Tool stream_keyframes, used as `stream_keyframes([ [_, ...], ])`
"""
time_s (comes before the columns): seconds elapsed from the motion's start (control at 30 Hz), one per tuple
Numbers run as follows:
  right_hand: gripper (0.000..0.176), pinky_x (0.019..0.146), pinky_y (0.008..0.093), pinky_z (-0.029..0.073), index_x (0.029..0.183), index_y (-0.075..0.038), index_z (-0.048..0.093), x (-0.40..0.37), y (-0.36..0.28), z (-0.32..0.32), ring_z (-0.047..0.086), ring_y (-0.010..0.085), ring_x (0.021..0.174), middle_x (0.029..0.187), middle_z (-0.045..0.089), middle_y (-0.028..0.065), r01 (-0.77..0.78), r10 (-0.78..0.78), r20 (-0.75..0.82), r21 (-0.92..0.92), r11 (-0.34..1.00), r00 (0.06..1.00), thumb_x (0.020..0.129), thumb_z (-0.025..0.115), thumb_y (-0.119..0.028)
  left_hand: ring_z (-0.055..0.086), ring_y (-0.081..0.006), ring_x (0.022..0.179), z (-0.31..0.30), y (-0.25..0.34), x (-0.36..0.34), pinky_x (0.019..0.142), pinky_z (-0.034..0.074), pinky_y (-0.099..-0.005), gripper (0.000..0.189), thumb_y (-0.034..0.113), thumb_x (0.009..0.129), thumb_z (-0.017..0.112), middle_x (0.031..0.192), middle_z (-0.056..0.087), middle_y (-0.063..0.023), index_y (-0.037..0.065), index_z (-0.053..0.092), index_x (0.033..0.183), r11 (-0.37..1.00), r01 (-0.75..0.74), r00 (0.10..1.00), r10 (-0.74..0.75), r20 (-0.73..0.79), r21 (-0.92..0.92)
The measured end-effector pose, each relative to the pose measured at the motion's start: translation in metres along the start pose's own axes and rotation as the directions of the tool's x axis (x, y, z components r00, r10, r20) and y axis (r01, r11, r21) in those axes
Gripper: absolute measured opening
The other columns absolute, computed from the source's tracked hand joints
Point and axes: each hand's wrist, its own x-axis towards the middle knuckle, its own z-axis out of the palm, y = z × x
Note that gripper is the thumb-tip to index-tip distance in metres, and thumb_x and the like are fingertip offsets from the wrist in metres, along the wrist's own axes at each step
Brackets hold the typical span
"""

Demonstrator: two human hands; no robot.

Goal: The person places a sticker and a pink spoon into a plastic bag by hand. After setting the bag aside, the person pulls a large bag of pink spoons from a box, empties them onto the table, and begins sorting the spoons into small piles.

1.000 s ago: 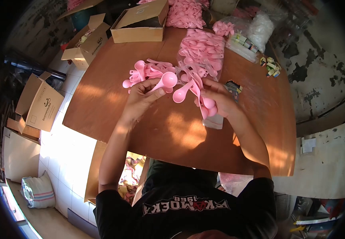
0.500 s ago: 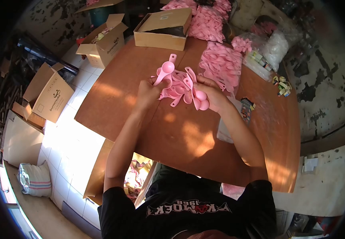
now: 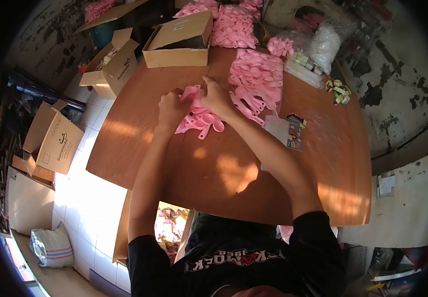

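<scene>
Pink plastic measuring spoons (image 3: 205,122) lie in a loose pile on the brown table, just in front of my hands. My left hand (image 3: 171,108) is closed at the pile's left side, its fingers around a pink measuring spoon (image 3: 192,92). From the other side my right hand (image 3: 216,97) pinches at the same cluster; its fingertips are partly hidden. A few more measuring spoons (image 3: 248,105) rest to the right of my right wrist, beside a clear bag full of pink spoons (image 3: 256,74).
A cardboard box (image 3: 177,52) stands at the table's far edge beside stuffed pink bags (image 3: 233,27). Right of my forearm lie a printed card (image 3: 295,133) and small labelled packets (image 3: 339,92). Open cartons (image 3: 55,138) stand on the floor at left.
My hands have come closer together and my right hand has moved left. The spoons bunched in it are gone from its grip. The pile now rests on the table; the view has shifted.
</scene>
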Motion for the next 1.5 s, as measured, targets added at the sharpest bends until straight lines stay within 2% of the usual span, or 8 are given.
stream_keyframes([
  [0.13,0.015,0.077,0.0421,0.051,0.093,-0.002,0.065,-0.036,-0.043,-0.084,0.064,0.0348,0.083,0.087,0.066,0.0174,0.221,-0.246,0.124,0.185,0.957,0.961,0.078,0.061,-0.005,0.069,-0.0401,0.083,-0.004,0.002,-0.004,0.075,0.055,-0.046,0.041,0.029,0.077,0.07,0.088,0.069,-0.0258,-0.002,0.068,0.104,1.0,-0.014,0.998,0.013,0.055,0.017],
  [0.23,0.007,0.065,0.0429,0.053,0.079,-0.001,0.065,-0.056,-0.013,-0.121,0.067,0.035,0.073,0.081,0.067,0.0185,-0.028,0.034,0.283,-0.026,0.999,0.958,0.074,0.061,-0.005,0.068,-0.0414,0.083,-0.007,-0.001,-0.005,0.073,0.055,-0.0468,0.042,0.033,0.079,0.07,0.09,0.068,-0.0263,-0.001,0.068,0.103,0.999,-0.026,0.999,0.025,0.034,0.032],
  [0.3,0.012,0.071,0.0462,0.053,0.08,0.005,0.063,-0.053,0.039,-0.117,0.066,0.0403,0.078,0.082,0.065,0.0254,0.145,-0.108,0.14,-0.291,0.946,0.984,0.074,0.059,-0.004,0.068,-0.042,0.083,-0.009,0.003,-0.01,0.072,0.055,-0.0474,0.042,0.035,0.079,0.07,0.09,0.068,-0.0261,0.0,0.067,0.103,0.999,-0.035,0.999,0.034,0.043,0.028],
  [0.37,0.018,0.072,0.0475,0.053,0.087,0.006,0.062,-0.043,0.067,-0.113,0.065,0.0421,0.079,0.084,0.065,0.0265,0.008,0.109,0.257,-0.415,0.91,0.96,0.075,0.062,-0.007,0.067,-0.0429,0.082,-0.014,0.013,-0.008,0.069,0.055,-0.0496,0.039,0.037,0.08,0.069,0.09,0.068,-0.0225,0.004,0.067,0.1,0.988,-0.013,0.998,0.004,0.057,0.153],
  [1.1,0.038,0.074,0.0477,0.052,0.104,0.001,0.06,-0.027,0.111,-0.103,0.065,0.0426,0.087,0.091,0.065,0.0264,0.175,0.081,0.414,-0.543,0.822,0.907,0.075,0.066,-0.022,0.067,-0.0388,0.079,-0.03,0.038,-0.041,0.066,0.055,-0.0488,0.056,0.04,0.081,0.069,0.114,0.059,-0.0141,0.017,0.056,0.131,0.972,-0.146,0.987,0.157,-0.045,0.186],
  [1.2,0.033,0.071,0.043,0.053,0.104,0.004,0.061,-0.023,0.108,-0.114,0.067,0.0352,0.081,0.088,0.067,0.022,0.01,0.174,0.405,-0.413,0.911,0.898,0.079,0.061,-0.018,0.067,-0.0388,0.08,-0.035,0.046,-0.048,0.068,0.055,-0.0491,0.054,0.04,0.082,0.069,0.115,0.059,-0.0143,0.016,0.056,0.129,0.978,-0.138,0.989,0.144,-0.026,0.159],
  [1.27,0.026,0.064,0.0357,0.053,0.102,0.004,0.063,-0.022,0.093,-0.129,0.066,0.023,0.074,0.083,0.067,0.0138,-0.485,0.41,0.519,0.011,0.874,0.75,0.084,0.053,-0.011,0.067,-0.039,0.08,-0.034,0.048,-0.05,0.068,0.055,-0.0476,0.052,0.038,0.081,0.07,0.117,0.059,-0.0139,0.015,0.058,0.126,0.977,-0.16,0.986,0.165,-0.019,0.142],
  [1.5,0.029,0.054,0.0273,0.05,0.11,0.003,0.062,-0.026,0.091,-0.144,0.063,0.015,0.068,0.079,0.065,0.0083,-0.74,0.386,0.749,0.203,0.642,0.539,0.086,0.047,-0.006,0.067,-0.0338,0.084,-0.006,0.058,-0.056,0.071,0.056,-0.0421,0.049,0.029,0.084,0.068,0.124,0.057,-0.0165,0.008,0.057,0.127,0.874,-0.484,0.871,0.475,-0.122,-0.05],
])
